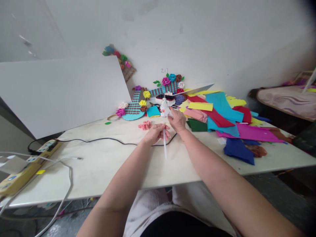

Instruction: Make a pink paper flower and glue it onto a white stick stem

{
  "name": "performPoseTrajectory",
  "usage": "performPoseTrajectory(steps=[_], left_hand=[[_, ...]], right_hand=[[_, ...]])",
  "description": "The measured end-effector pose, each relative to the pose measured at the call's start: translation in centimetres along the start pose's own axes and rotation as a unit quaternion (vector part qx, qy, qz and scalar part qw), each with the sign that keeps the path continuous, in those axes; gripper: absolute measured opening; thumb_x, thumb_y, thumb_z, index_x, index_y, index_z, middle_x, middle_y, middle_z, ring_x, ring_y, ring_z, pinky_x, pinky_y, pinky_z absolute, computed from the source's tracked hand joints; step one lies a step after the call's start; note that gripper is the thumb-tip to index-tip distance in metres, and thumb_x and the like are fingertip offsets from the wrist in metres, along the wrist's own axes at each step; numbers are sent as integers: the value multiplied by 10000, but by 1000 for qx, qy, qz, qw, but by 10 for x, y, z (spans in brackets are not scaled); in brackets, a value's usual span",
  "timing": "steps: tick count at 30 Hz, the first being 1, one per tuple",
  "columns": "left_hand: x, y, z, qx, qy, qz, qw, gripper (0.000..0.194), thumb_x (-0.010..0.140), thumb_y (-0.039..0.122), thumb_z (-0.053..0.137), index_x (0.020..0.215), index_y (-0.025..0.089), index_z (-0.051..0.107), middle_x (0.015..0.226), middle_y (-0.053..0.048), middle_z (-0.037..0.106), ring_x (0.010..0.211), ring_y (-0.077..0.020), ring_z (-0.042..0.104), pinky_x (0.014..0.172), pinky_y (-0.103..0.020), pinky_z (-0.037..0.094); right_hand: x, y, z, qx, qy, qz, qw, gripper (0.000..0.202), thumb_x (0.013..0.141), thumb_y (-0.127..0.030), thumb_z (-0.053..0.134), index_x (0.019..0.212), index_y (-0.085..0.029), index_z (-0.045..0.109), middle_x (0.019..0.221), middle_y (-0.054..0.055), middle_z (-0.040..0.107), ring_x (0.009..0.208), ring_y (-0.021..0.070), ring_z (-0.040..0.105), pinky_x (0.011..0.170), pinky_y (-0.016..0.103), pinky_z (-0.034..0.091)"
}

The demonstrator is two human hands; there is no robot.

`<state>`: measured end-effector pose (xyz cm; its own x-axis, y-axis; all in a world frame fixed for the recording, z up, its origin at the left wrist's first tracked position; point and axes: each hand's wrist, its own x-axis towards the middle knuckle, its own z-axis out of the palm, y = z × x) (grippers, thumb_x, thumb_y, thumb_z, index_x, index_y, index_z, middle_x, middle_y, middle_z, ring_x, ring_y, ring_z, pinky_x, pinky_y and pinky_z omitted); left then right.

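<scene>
My right hand (177, 119) is closed around a white glue gun (164, 107), whose body stands up past the fingers. Just to its left, my left hand (158, 133) pinches a translucent glue stick (165, 148) that points down toward the table's front edge. A pink crepe-paper flower (144, 125) lies on the table left of the hands. Behind it rests a small stack of blue and yellow paper (153, 111). A black cord (106, 139) runs under the hands.
Colourful crepe-paper sheets (224, 112) are heaped on the right. Blue flower-trimmed guitar shapes (134, 107) lean at the back near a phone (165, 97). A large white board (66, 92) stands at the left, above a yellow power strip (37, 158) with white cables (70, 177).
</scene>
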<state>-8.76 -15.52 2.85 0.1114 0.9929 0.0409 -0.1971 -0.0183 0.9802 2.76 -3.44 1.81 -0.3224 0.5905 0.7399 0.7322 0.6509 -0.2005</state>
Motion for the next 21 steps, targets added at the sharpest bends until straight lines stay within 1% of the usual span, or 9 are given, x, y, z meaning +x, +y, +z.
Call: performPoseTrajectory(steps=[8,14,18,21], left_hand=[[-1,2,2,-43,19,-1,999,303,811,429,586,758,133,549,520,-36,621,349,-106,509,358,-204,289],[0,2,2,-41,29,-2,999,303,813,424,587,742,131,551,518,-38,618,348,-108,515,349,-201,294],[0,1,-1,-29,12,2,1000,341,787,461,613,774,122,585,553,-58,639,399,-137,573,371,-205,345],[0,2,-4,6,5,1,1000,443,761,550,612,830,113,623,600,-78,658,471,-160,618,427,-224,414]], right_hand=[[0,-3,-1,-8,-8,8,1000,521,800,-186,467,1314,-142,539,1011,118,687,910,248,556,805,330,378],[-2,-9,-2,-3,-4,31,1000,520,768,-175,469,1275,-149,581,943,118,701,877,246,570,763,316,388],[-3,-13,-4,3,-11,52,999,517,763,-203,473,1265,-178,594,919,100,707,845,237,585,720,302,393],[-4,-16,-6,24,-34,65,997,487,777,-252,479,1247,-230,608,925,67,715,820,222,598,683,287,398]])
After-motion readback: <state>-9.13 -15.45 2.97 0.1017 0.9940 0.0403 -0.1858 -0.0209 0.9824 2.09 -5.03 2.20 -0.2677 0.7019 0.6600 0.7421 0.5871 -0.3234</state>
